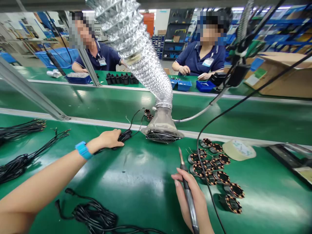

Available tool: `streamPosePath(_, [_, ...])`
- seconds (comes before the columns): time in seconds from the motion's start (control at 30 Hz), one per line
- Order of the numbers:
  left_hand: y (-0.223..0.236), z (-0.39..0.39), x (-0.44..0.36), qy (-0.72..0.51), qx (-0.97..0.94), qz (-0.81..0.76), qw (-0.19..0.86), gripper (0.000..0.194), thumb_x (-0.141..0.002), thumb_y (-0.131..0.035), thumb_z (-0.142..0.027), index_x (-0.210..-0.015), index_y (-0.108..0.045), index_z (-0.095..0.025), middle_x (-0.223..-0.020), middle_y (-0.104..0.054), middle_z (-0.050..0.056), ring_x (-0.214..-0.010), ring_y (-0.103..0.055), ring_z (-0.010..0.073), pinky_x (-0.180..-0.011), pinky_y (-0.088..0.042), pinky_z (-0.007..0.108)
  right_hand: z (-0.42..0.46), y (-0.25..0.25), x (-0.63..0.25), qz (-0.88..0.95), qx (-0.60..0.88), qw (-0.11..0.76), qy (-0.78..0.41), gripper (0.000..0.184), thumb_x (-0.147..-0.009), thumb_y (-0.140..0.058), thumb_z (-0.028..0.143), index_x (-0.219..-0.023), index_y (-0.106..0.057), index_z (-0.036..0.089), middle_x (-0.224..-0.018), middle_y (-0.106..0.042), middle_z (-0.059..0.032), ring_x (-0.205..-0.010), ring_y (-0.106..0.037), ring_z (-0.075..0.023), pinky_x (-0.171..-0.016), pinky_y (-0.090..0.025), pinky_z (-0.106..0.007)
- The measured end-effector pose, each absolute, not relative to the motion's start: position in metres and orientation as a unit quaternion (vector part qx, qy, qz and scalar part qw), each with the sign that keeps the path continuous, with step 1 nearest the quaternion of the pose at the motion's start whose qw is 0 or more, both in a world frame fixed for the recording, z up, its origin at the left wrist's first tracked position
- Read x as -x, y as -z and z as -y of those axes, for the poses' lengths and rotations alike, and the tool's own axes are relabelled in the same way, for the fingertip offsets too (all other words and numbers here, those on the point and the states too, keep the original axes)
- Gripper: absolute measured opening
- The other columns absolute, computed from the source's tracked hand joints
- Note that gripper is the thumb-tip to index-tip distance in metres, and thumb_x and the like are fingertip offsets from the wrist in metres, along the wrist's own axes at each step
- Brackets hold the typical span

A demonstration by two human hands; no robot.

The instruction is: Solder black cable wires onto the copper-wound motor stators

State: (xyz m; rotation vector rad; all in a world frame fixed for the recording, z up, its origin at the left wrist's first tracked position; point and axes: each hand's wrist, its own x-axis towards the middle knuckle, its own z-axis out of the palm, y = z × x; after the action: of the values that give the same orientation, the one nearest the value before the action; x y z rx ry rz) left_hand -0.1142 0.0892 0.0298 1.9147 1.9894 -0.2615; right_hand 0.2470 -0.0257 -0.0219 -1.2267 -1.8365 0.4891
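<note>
your right grip [199, 204] grasps soldering iron [189, 195]; left grip [108, 139] at cable bundle [125, 135] near bench [143, 185]'s far edge, can't tell if clenched. probably cable-handling; next calls for keeping iron clear.

Soldering iron [187, 190] in right hand [197, 198]
</note>
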Motion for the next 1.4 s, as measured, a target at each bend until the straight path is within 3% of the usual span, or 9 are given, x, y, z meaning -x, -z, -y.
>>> streamPosePath(0.13, [-0.042,-0.106,0.109,0.081,-0.671,-0.726,0.128,0.031,-0.072,-0.066,-0.038,-0.094,-0.065,-0.016,-0.097,-0.072,0.013,-0.085,-0.068,0.0277,-0.068,-0.046,0.031,0.021,0.024,-0.249,0.727,0.51,0.419,-0.191,0.028,-0.092,-0.053,0.025,-0.12,-0.057,0.025,-0.091,-0.073,-0.0048,-0.08,-0.071,-0.0183,-0.076,-0.059,-0.031])
streamPosePath(0.27, [-0.097,-0.126,0.143,-0.001,-0.608,-0.793,-0.027,0.053,-0.09,-0.042,-0.035,-0.135,-0.041,-0.006,-0.14,-0.044,0.027,-0.116,-0.055,0.0393,-0.084,-0.045,0.042,0.017,0.028,-0.252,0.712,0.529,0.421,-0.188,0.027,-0.092,-0.053,0.028,-0.119,-0.059,0.023,-0.089,-0.074,-0.0053,-0.075,-0.072,-0.0186,-0.073,-0.06,-0.031])
streamPosePath(0.37, [-0.131,-0.125,0.166,-0.119,-0.584,-0.796,-0.105,0.059,-0.096,-0.031,-0.049,-0.142,-0.031,-0.013,-0.142,-0.042,0.015,-0.118,-0.052,0.0319,-0.091,-0.043,0.038,0.018,0.027,-0.251,0.698,0.539,0.43,-0.193,0.027,-0.092,-0.054,0.029,-0.117,-0.06,0.025,-0.088,-0.074,-0.0044,-0.078,-0.072,-0.0191,-0.075,-0.06,-0.032])
streamPosePath(0.5, [-0.123,-0.103,0.158,-0.112,-0.655,-0.744,0.065,0.048,-0.094,-0.028,-0.048,-0.104,-0.062,-0.015,-0.106,-0.067,0.008,-0.104,-0.059,0.026,-0.09,-0.042,0.033,0.022,0.022,-0.248,0.701,0.516,0.445,-0.21,0.025,-0.092,-0.053,0.028,-0.117,-0.061,0.026,-0.087,-0.074,-0.0028,-0.077,-0.072,-0.0181,-0.075,-0.06,-0.031])
streamPosePath(0.63, [-0.073,-0.053,0.108,0.007,-0.738,-0.62,0.266,0.03,-0.085,-0.051,-0.043,-0.075,-0.069,-0.022,-0.079,-0.072,0.0,-0.074,-0.064,0.0169,-0.069,-0.045,0.024,0.029,0.016,-0.243,0.706,0.5,0.448,-0.226,0.028,-0.094,-0.051,0.026,-0.121,-0.058,0.026,-0.087,-0.076,-0.0013,-0.077,-0.073,-0.0171,-0.077,-0.06,-0.031])
streamPosePath(0.77, [-0.038,0.0,0.046,0.076,-0.787,-0.467,0.396,0.036,-0.094,-0.038,-0.037,-0.074,-0.062,-0.02,-0.068,-0.063,0.002,-0.061,-0.053,0.0147,-0.06,-0.039,0.025,0.033,0.015,-0.236,0.685,0.5,0.439,-0.298,0.03,-0.097,-0.047,0.028,-0.126,-0.053,0.023,-0.086,-0.077,-0.0018,-0.079,-0.074,-0.016,-0.075,-0.06,-0.029])
streamPosePath(0.93, [-0.023,0.015,-0.015,0.011,-0.785,-0.393,0.478,0.038,-0.098,-0.032,-0.038,-0.09,-0.065,-0.019,-0.076,-0.064,0.003,-0.067,-0.055,0.0135,-0.068,-0.042,0.025,0.034,0.02,-0.227,0.714,0.467,0.414,-0.317,0.041,-0.089,-0.056,0.02,-0.13,-0.049,0.023,-0.107,-0.072,-0.0067,-0.084,-0.072,-0.0145,-0.082,-0.059,-0.031])
streamPosePath(1.17, [-0.018,0.004,-0.033,-0.047,-0.668,-0.385,0.635,0.046,-0.095,-0.04,-0.051,-0.078,-0.063,-0.015,-0.055,-0.05,-0.002,-0.049,-0.043,0.0089,-0.049,-0.035,0.022,0.035,0.016,-0.227,0.757,0.382,0.426,-0.315,0.042,-0.09,-0.053,0.014,-0.13,-0.046,0.025,-0.087,-0.067,0.0016,-0.077,-0.067,-0.0119,-0.079,-0.056,-0.027])
streamPosePath(1.4, [-0.038,0.021,0.005,0.082,-0.695,-0.408,0.586,0.035,-0.092,-0.044,-0.04,-0.076,-0.071,-0.022,-0.061,-0.066,0.001,-0.052,-0.055,0.0133,-0.057,-0.043,0.027,0.042,0.019,-0.221,0.844,0.297,0.307,-0.324,0.046,-0.09,-0.049,0.009,-0.132,-0.047,0.027,-0.094,-0.066,-0.0005,-0.084,-0.065,-0.0133,-0.08,-0.055,-0.029])
